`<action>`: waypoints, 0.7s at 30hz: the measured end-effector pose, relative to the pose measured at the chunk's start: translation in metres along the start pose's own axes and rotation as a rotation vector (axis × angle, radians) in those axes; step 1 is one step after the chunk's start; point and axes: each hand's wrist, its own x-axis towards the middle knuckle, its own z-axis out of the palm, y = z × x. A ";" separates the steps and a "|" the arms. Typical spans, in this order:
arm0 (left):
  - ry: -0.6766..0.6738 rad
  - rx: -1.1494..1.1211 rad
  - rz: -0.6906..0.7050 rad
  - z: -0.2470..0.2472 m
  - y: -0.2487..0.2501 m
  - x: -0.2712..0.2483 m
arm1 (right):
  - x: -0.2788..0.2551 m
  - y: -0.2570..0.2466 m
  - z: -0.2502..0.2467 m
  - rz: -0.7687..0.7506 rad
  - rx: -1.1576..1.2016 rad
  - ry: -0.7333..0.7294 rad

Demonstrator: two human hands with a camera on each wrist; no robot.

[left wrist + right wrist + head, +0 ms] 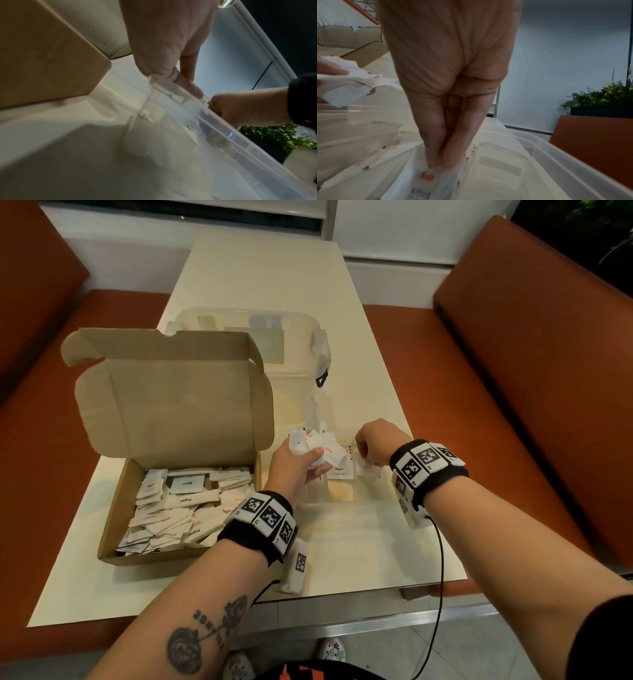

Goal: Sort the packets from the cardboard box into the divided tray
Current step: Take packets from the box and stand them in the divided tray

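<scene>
The open cardboard box (113, 529) at the left holds several white packets (178, 508). My left hand (308, 460) grips a bunch of packets (317, 445) above the clear divided tray (329, 502). My right hand (363, 455) pinches a salt packet (368, 469) down in a right compartment. In the right wrist view my fingertips (440, 162) pinch that salt packet (426, 180) inside the tray (565, 155), with the left hand's bunch of packets (351, 83) at the left. A pepper packet (339, 472) lies in the middle compartment.
A large clear lidded container (308, 337) stands behind the tray and the box's raised lid (171, 398). Orange benches (531, 371) flank the white table (267, 275). The left wrist view shows the box wall (42, 60) and the tray's rim (180, 97).
</scene>
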 end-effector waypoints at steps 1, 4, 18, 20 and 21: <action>-0.003 0.002 -0.001 0.000 0.000 0.000 | 0.000 0.000 0.000 -0.002 -0.014 -0.001; -0.008 0.007 -0.004 -0.001 -0.001 0.001 | 0.000 -0.002 -0.001 -0.013 -0.051 -0.019; -0.030 0.035 -0.003 -0.002 -0.002 0.002 | 0.001 0.000 0.004 -0.005 -0.043 -0.081; -0.027 0.042 -0.010 -0.002 -0.002 0.003 | -0.003 0.002 0.004 -0.010 -0.039 -0.090; -0.027 0.048 -0.012 -0.002 -0.003 0.003 | -0.004 0.002 0.004 -0.007 -0.041 -0.108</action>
